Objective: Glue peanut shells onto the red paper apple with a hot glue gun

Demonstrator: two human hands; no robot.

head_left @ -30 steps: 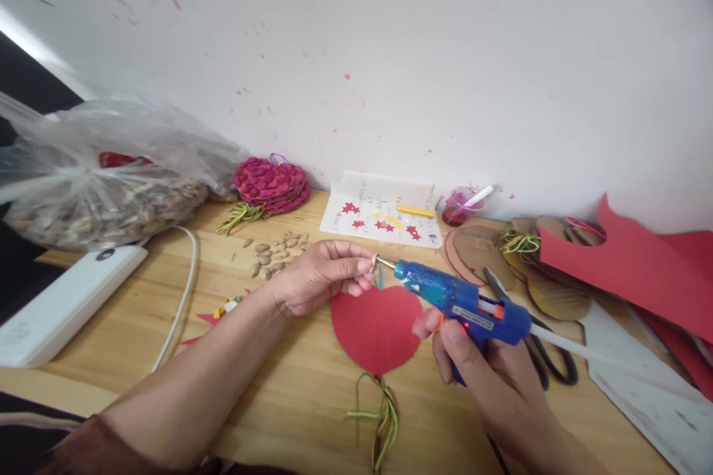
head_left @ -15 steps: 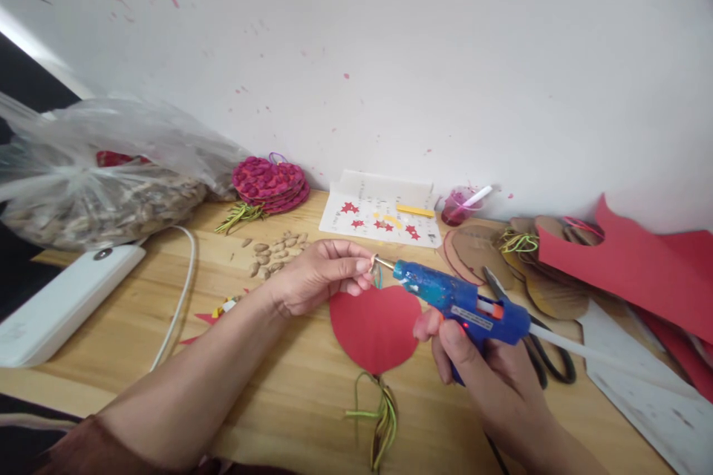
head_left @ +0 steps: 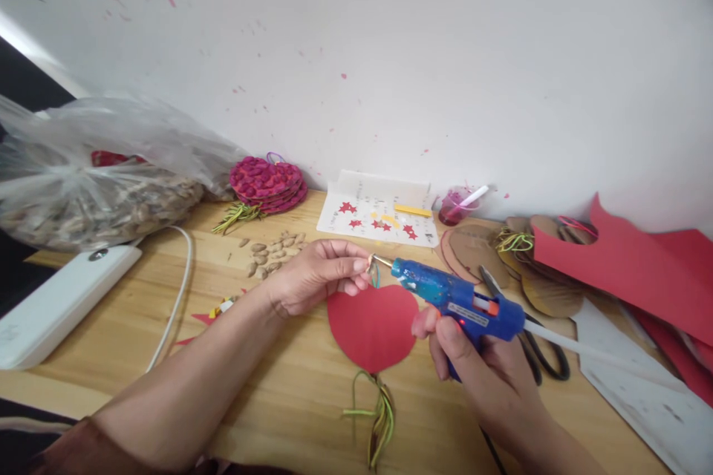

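My left hand (head_left: 320,278) pinches a small pale piece, likely a nut shell (head_left: 370,265), between thumb and fingertips; the fingers hide most of it. My right hand (head_left: 473,356) is wrapped round the grip of a blue hot glue gun (head_left: 451,293). The gun's metal nozzle meets the pale piece or sits just beside it, and a white glue stick (head_left: 579,347) juts from its back. Below both hands lies a red heart-shaped card (head_left: 372,326) with a green-yellow string tassel (head_left: 382,419) at its lower point and a blue loop at the top.
Loose nut shells (head_left: 272,252) lie beyond my left wrist. A shell-filled bag (head_left: 111,193) and white power bank (head_left: 67,304) are left. Behind stand pink discs (head_left: 267,185), paper with red stars (head_left: 379,215) and a paint cup (head_left: 457,206). Scissors (head_left: 543,352) and red sheets (head_left: 629,274) lie right.
The whole view has shifted very slightly. Both hands keep nearly the same pose, with the glue gun's nozzle still at the small piece.
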